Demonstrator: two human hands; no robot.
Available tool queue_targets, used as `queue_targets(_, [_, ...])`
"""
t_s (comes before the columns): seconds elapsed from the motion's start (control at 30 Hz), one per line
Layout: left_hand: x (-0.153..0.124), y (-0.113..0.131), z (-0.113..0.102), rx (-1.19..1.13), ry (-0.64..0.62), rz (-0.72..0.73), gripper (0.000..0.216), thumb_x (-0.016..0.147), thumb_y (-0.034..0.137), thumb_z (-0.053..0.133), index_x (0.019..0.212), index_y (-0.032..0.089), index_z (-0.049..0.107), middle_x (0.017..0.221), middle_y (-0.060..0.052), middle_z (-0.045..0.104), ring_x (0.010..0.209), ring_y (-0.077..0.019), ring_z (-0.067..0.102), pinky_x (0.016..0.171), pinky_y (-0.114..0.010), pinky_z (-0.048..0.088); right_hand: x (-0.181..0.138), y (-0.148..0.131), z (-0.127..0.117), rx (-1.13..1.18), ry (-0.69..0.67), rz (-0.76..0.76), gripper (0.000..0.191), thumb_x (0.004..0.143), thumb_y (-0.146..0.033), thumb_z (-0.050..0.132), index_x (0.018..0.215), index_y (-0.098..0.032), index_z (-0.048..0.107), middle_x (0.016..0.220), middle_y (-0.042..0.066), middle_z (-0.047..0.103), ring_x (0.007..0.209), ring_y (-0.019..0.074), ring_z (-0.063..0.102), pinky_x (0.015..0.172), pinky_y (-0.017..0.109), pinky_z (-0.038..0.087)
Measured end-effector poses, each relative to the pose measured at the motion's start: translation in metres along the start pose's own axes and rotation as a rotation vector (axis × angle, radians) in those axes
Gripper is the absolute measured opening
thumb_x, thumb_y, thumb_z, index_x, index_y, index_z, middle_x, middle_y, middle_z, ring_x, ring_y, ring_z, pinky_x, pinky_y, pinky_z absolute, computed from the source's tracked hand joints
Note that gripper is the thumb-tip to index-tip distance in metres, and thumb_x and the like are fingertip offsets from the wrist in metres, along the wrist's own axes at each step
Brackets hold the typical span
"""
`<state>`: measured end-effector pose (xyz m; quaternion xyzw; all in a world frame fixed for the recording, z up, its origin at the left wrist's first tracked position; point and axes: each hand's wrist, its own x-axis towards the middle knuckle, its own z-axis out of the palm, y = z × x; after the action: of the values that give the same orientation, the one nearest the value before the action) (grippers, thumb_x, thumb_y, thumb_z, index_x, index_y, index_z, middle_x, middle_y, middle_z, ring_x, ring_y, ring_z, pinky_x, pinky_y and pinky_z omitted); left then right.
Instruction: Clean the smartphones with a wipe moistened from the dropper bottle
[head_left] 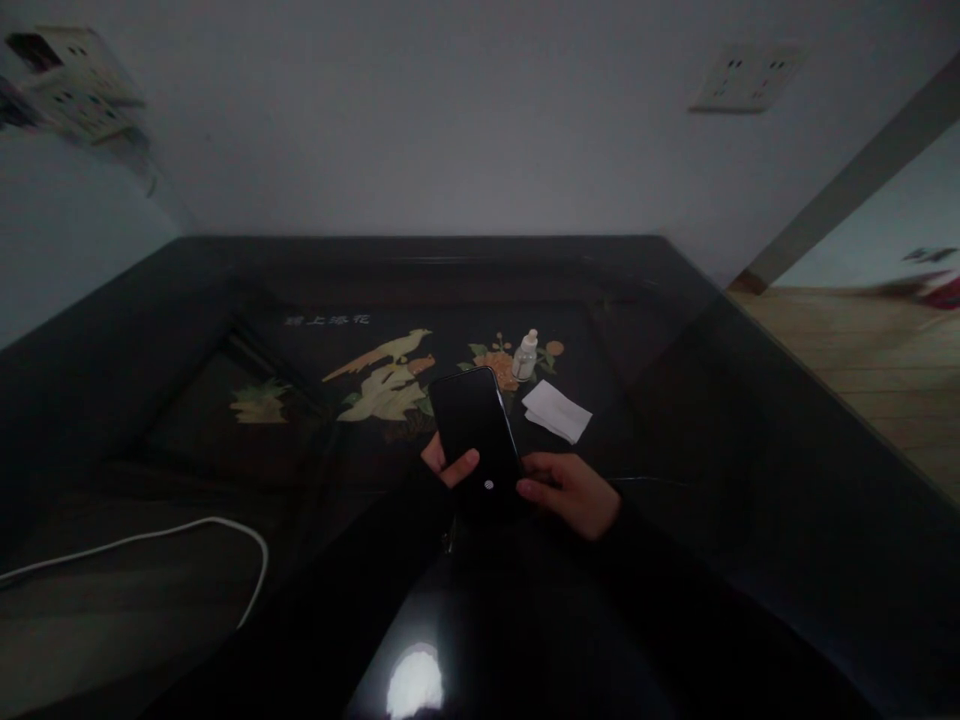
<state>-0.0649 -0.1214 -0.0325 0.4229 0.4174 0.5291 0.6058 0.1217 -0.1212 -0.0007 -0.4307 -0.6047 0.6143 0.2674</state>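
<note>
1. The dark lacquered table fills the middle of the frame. Its far edge is met by the pale wall across the upper third, and its right edge runs diagonally from upper centre to the lower right, with wooden floor beyond it.
2. Open tabletop is seen to the right of the hands and at the lower left, where a white cable is looped.
3. Just above the hands, a small white bottle stands upright, and a folded white wipe lies flat just right of it, apart from the phone.
4. The phone is held at frame centre, dark screen up, its top tilted away towards the inlaid bird picture.
5. The left hand is closed around the phone's lower left edge, its thumb laid over the glass.
6. The right hand is placed at the phone's lower right edge, fingers curled and fingertips against its side. Whether it is clamped there cannot be told.
7. Both dark-sleeved forearms are brought in from the bottom of the frame.
</note>
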Motion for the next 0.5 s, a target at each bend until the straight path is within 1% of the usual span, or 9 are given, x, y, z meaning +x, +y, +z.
queue_targets(0.17, [-0.004,0.002,0.002,0.009,0.025,0.003,0.051,0.068,0.039,0.069,0.11,0.014,0.056,0.103,-0.009,0.067,0.097,-0.025,0.061,0.082,-0.032,0.047,0.0,0.002,0.003,-0.008,0.049,0.004,0.024,0.069,-0.037,0.063,0.061,-0.018,0.052,0.051,-0.004,0.052,0.048,0.0113,0.052,0.042,0.02,0.04])
queue_targets(0.3, [-0.004,0.003,0.001,0.015,-0.007,-0.034,0.049,0.071,0.037,0.067,0.112,0.014,0.054,0.105,-0.01,0.067,0.098,-0.0254,0.061,0.082,-0.033,0.047,0.0,0.002,-0.001,0.008,0.038,0.007,0.028,0.068,-0.043,0.065,0.06,-0.018,0.053,0.051,-0.004,0.053,0.047,0.0122,0.054,0.041,0.022,0.043])
queue_targets(0.33, [-0.003,0.003,0.001,0.016,-0.018,-0.033,0.05,0.07,0.037,0.068,0.112,0.013,0.054,0.106,-0.01,0.066,0.099,-0.0256,0.06,0.083,-0.033,0.047,0.001,0.0,-0.004,0.012,0.039,0.006,0.028,0.068,-0.045,0.063,0.063,-0.018,0.056,0.054,-0.003,0.056,0.049,0.0135,0.056,0.041,0.023,0.045])
queue_targets(0.4, [-0.002,0.002,0.001,0.013,-0.033,-0.016,0.055,0.069,0.039,0.069,0.114,0.012,0.053,0.108,-0.011,0.065,0.102,-0.0258,0.059,0.085,-0.033,0.046,0.005,-0.006,-0.012,0.016,0.073,-0.014,0.03,0.071,-0.047,0.061,0.077,-0.018,0.062,0.063,0.0,0.063,0.058,0.0169,0.062,0.048,0.027,0.05])
queue_targets(0.43, [-0.001,0.001,0.001,0.011,-0.038,-0.006,0.057,0.068,0.039,0.069,0.115,0.012,0.052,0.11,-0.012,0.064,0.104,-0.0258,0.058,0.087,-0.033,0.045,0.009,-0.01,-0.017,0.016,0.103,-0.035,0.033,0.072,-0.047,0.059,0.087,-0.018,0.063,0.071,0.002,0.066,0.067,0.0184,0.064,0.054,0.029,0.052])
queue_targets(0.5, [-0.001,-0.001,0.002,0.011,-0.045,0.012,0.062,0.067,0.041,0.07,0.118,0.012,0.049,0.115,-0.013,0.062,0.109,-0.0262,0.056,0.092,-0.034,0.043,0.02,-0.019,-0.024,0.017,0.161,-0.093,0.041,0.075,-0.046,0.058,0.105,-0.019,0.06,0.09,0.005,0.067,0.086,0.0199,0.063,0.07,0.032,0.052])
